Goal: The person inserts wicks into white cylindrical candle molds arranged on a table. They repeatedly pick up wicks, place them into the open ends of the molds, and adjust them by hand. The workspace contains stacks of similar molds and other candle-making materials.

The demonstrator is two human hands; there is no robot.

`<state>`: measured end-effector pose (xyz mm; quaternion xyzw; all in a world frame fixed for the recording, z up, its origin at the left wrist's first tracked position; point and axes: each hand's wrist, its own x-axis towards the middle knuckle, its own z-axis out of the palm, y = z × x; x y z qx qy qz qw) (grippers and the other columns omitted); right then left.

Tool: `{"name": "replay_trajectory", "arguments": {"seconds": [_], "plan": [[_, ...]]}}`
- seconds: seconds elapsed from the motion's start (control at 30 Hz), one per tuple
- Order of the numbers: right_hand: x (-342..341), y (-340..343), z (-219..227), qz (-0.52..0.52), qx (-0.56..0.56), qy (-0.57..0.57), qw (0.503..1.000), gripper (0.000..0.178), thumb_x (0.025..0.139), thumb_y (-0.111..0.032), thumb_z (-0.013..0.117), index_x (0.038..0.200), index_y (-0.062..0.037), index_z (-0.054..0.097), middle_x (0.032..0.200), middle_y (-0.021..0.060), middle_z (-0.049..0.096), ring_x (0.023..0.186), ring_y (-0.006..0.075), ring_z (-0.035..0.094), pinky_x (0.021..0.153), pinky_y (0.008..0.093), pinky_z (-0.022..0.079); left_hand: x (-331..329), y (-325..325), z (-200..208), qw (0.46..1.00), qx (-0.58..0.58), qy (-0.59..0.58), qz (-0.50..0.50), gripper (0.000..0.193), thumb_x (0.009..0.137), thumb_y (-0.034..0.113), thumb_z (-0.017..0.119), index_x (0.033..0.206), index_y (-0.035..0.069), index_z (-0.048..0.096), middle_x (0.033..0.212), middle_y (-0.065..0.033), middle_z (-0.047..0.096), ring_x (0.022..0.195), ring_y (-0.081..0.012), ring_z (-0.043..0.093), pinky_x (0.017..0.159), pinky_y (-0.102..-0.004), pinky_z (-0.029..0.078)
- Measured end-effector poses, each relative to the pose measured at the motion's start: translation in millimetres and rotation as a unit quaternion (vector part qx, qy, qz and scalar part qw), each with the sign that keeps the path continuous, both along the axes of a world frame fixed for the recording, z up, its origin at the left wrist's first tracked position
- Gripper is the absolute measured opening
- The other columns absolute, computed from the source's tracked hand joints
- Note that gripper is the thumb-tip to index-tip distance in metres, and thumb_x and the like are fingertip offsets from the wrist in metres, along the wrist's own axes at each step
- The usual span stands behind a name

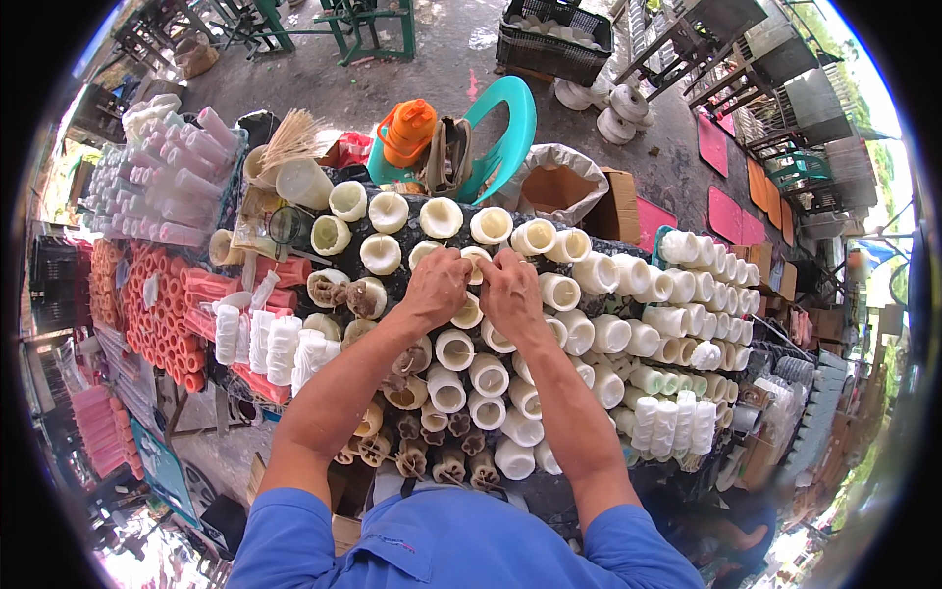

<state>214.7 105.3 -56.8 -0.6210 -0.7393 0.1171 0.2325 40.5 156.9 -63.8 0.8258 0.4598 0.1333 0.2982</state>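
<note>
Both of my hands meet over the middle of the table at a pale, round candle [476, 257] with a hollow-looking top. My left hand [439, 287] is closed, its fingertips bent in at the candle's left edge. From the right, my right hand [512, 294] closes on it with thumb and fingers pinched together. Whether a wick lies between the fingertips is too small to tell. Around them stand several more white, cup-like candles, such as one with a thin dark wick [441, 218] just behind and a hollow one [454, 349] in front of my wrists.
Rows of white candles [687, 285] fill the table's right side. Orange-pink tubes [162, 314] and wrapped pale candles [182, 182] lie at left. Behind the table are a teal chair [525, 108] with an orange bottle [407, 133], a lined carton [616, 206] and a black crate [554, 59].
</note>
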Motion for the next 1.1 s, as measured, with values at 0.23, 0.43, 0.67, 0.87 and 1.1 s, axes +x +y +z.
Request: {"name": "replay_trajectory", "arguments": {"seconds": [0.23,0.43,0.67,0.87,1.1], "plan": [[-5,-9,22,-0.028,-0.021,-0.002,0.999,0.018,0.082,-0.003,0.069,0.100,-0.0036,0.071,0.091,0.0154,0.065,0.085,0.0371,0.070,0.073,0.0494,0.054,-2,-4,-3,1.000,0.010,-0.001,0.004,0.012,0.096,0.014,0.070,0.093,0.003,0.075,0.097,-0.0146,0.066,0.101,-0.0373,0.066,0.092,-0.0497,0.052],[48,-101,65,-0.212,-0.074,0.073,0.972,0.017,0.091,-0.012,0.077,0.106,-0.0045,0.078,0.097,0.0170,0.075,0.090,0.0374,0.074,0.082,0.0477,0.059,0,-4,-7,0.999,0.034,-0.016,-0.002,0.010,0.094,0.013,0.070,0.093,0.003,0.072,0.095,-0.0150,0.066,0.098,-0.0389,0.066,0.086,-0.0515,0.053],[210,-199,42,-0.432,-0.358,-0.098,0.822,0.030,0.093,-0.023,0.066,0.108,-0.0015,0.080,0.108,0.0258,0.079,0.102,0.0413,0.077,0.095,0.0507,0.060,1,-4,6,1.000,0.017,0.004,0.001,0.010,0.094,0.013,0.072,0.093,0.003,0.072,0.097,-0.0161,0.066,0.102,-0.0389,0.066,0.089,-0.0513,0.053],[246,-193,-17,-0.403,-0.482,0.062,0.776,0.036,0.087,-0.011,0.059,0.113,0.0093,0.075,0.102,0.0313,0.078,0.088,0.0441,0.079,0.080,0.0520,0.062,-4,-7,23,0.999,0.031,0.012,-0.002,0.019,0.092,0.019,0.078,0.102,0.004,0.077,0.103,-0.0166,0.070,0.107,-0.0396,0.068,0.092,-0.0508,0.054],[255,-187,-43,-0.295,-0.578,-0.015,0.761,0.028,0.086,-0.007,0.058,0.083,0.0153,0.075,0.075,0.0301,0.074,0.062,0.0378,0.076,0.065,0.0507,0.061,-40,-41,53,0.998,0.046,0.003,0.045,0.021,0.088,0.009,0.076,0.108,0.003,0.076,0.103,-0.0156,0.069,0.105,-0.0373,0.068,0.092,-0.0497,0.054]]}}
